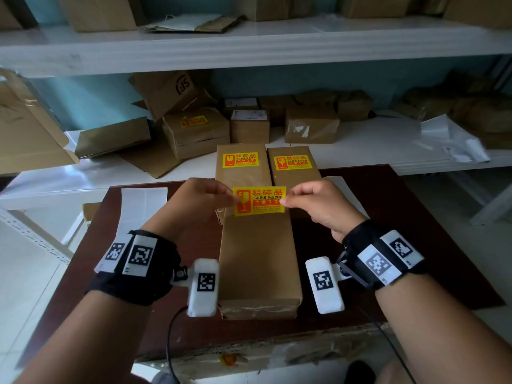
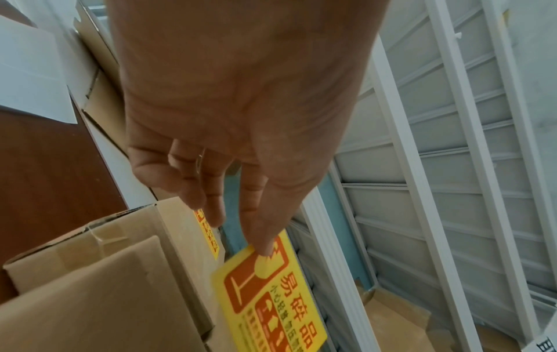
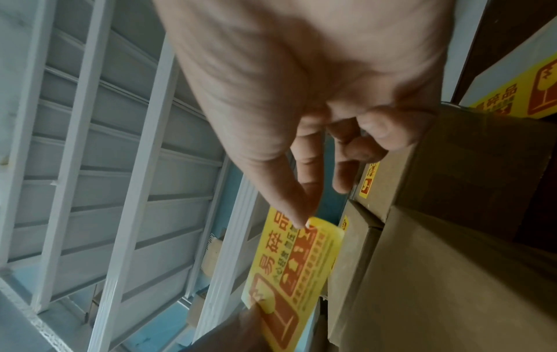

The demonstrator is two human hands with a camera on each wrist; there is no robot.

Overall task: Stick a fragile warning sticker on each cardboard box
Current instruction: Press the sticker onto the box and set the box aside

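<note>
A yellow and red fragile sticker [image 1: 259, 200] [image 2: 271, 293] [image 3: 295, 259] hangs flat in the air above a long cardboard box [image 1: 259, 261] that has no sticker on top. My left hand [image 1: 205, 200] pinches the sticker's left edge with thumb and forefinger. My right hand [image 1: 313, 200] pinches its right edge the same way. Behind that box lie two long boxes side by side, the left one [image 1: 242, 173] and the right one [image 1: 296, 173], each with a fragile sticker [image 1: 240, 159] [image 1: 291, 162] near its far end.
The boxes rest on a dark brown table [image 1: 415, 223]. White backing paper [image 1: 144, 206] lies at the table's left. White shelves [image 1: 249, 51] behind hold several more cardboard boxes, one [image 1: 196, 131] with a sticker, and flattened cartons [image 1: 27, 126].
</note>
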